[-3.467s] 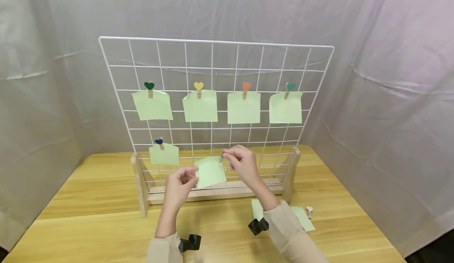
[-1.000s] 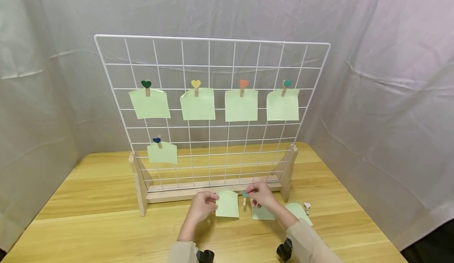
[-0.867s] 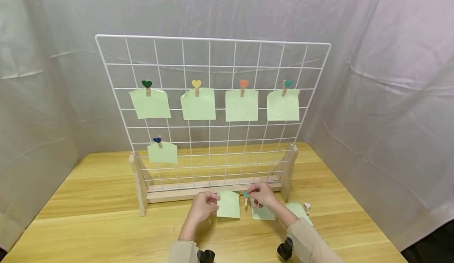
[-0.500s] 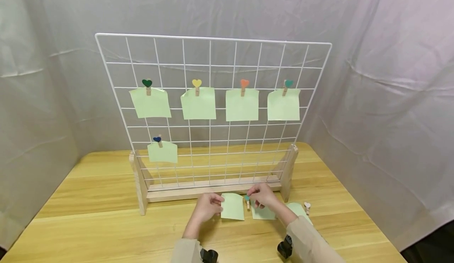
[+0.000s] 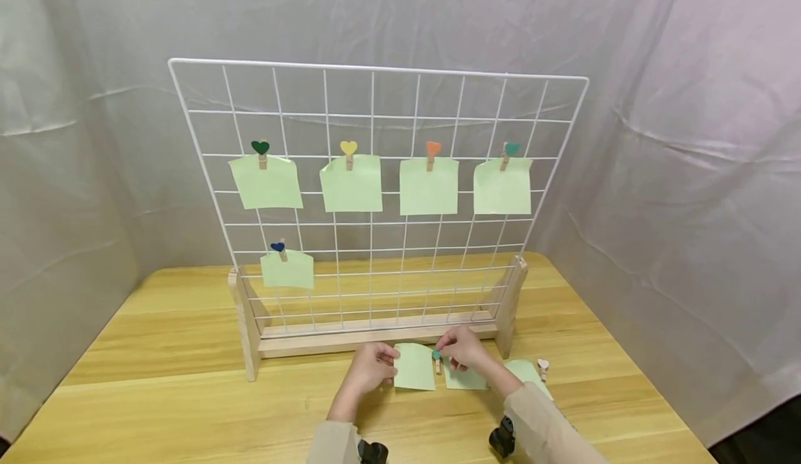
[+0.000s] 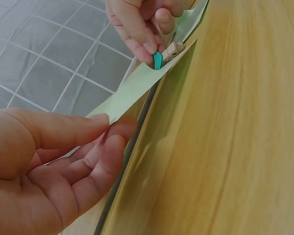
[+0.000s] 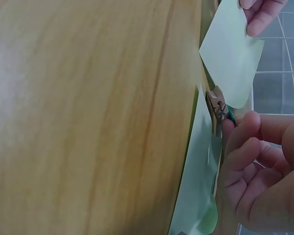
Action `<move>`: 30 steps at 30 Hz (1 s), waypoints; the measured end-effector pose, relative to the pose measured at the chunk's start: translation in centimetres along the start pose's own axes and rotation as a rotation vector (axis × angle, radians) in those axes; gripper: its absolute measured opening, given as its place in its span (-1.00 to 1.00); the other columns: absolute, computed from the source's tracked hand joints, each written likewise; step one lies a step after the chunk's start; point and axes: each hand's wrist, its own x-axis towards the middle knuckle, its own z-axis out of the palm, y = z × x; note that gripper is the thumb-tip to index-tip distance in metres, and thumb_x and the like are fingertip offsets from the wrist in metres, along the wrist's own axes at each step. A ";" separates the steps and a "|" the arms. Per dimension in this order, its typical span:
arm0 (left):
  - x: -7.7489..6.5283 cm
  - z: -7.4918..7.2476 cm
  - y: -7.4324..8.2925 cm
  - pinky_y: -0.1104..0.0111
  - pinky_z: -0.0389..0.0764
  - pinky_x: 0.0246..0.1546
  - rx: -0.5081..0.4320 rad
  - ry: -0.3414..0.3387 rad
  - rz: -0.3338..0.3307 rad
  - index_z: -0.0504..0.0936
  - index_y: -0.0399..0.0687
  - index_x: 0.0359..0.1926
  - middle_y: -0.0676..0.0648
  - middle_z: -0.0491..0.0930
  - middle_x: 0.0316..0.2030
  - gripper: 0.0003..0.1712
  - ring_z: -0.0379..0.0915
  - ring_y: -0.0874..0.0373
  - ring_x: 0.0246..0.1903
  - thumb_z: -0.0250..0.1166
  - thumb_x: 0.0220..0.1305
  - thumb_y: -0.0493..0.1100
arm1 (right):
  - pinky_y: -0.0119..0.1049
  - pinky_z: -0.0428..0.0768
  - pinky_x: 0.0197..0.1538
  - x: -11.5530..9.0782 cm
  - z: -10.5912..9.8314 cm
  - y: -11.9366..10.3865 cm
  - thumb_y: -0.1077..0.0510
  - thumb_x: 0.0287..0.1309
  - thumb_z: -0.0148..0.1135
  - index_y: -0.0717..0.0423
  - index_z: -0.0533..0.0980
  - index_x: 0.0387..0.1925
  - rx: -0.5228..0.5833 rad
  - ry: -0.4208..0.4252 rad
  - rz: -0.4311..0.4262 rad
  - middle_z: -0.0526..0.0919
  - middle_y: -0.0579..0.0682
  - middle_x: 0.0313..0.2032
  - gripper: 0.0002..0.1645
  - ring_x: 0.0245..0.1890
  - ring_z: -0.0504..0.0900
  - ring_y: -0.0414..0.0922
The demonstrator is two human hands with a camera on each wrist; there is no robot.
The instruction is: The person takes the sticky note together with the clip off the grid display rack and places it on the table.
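My left hand [image 5: 369, 368] pinches the left edge of a pale green paper note [image 5: 414, 366], held low in front of the grid stand; thumb and fingers grip its edge in the left wrist view. Just right of the note, my right hand [image 5: 464, 350] pinches a small wooden clothespin [image 5: 437, 362] by its teal heart end. In the right wrist view, the clothespin [image 7: 216, 100] lies close beside the note's edge; whether they touch, I cannot tell. Under the right hand a second green note [image 5: 464, 378] lies on the table, partly covered.
A white wire grid [image 5: 372, 224] stands in a wooden base [image 5: 375, 339]. Several green notes hang from it by heart clothespins, including one with a blue heart [image 5: 287, 269] lower left. Another note [image 5: 528, 375] and a white-heart clothespin [image 5: 543, 369] lie at right.
From the lower middle of the grid, both hands have come down to the table with the note and clothespin. Over the last second, the left hand shifted the note slightly right, nearer the clothespin.
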 end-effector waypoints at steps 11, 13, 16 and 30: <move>-0.3 -0.6 0.3 0.31 0.54 -0.61 -0.015 -0.023 -0.016 0.50 -0.54 -0.29 -0.15 0.48 -0.51 -0.77 0.45 0.14 -0.64 0.20 -0.08 -0.54 | -0.47 0.31 -0.76 -0.1 0.0 -0.2 0.35 0.06 0.13 0.27 0.51 -0.42 -0.026 -0.014 -0.007 0.52 -0.01 -0.53 -0.96 -0.82 0.44 -0.22; -0.4 -0.8 0.4 0.31 0.54 -0.62 -0.014 -0.029 -0.029 0.49 -0.54 -0.27 -0.18 0.49 -0.50 -0.77 0.48 0.10 -0.64 0.19 -0.06 -0.53 | -0.45 0.34 -0.76 -0.2 0.0 -0.3 0.33 0.07 0.13 0.26 0.50 -0.41 -0.050 -0.019 -0.008 0.51 -0.01 -0.53 -0.96 -0.81 0.45 -0.20; -0.5 -1.0 0.5 0.31 0.54 -0.63 -0.005 -0.043 -0.052 0.48 -0.55 -0.24 -0.20 0.51 -0.47 -0.77 0.51 0.05 -0.62 0.16 0.01 -0.50 | -0.40 0.38 -0.75 -0.3 -0.1 -0.5 0.30 0.08 0.13 0.24 0.51 -0.41 -0.082 -0.014 -0.009 0.51 0.00 -0.53 -0.95 -0.79 0.48 -0.18; -0.7 -1.8 0.7 0.22 0.54 -0.60 0.045 -0.074 -0.004 0.47 -0.54 -0.19 -0.14 0.51 -0.47 -0.74 0.51 -0.04 -0.58 0.14 0.12 -0.38 | -0.42 0.37 -0.75 -0.3 -0.3 -0.8 0.27 0.06 0.10 0.22 0.52 -0.45 -0.116 -0.005 -0.047 0.53 0.01 -0.60 -0.91 -0.77 0.50 -0.15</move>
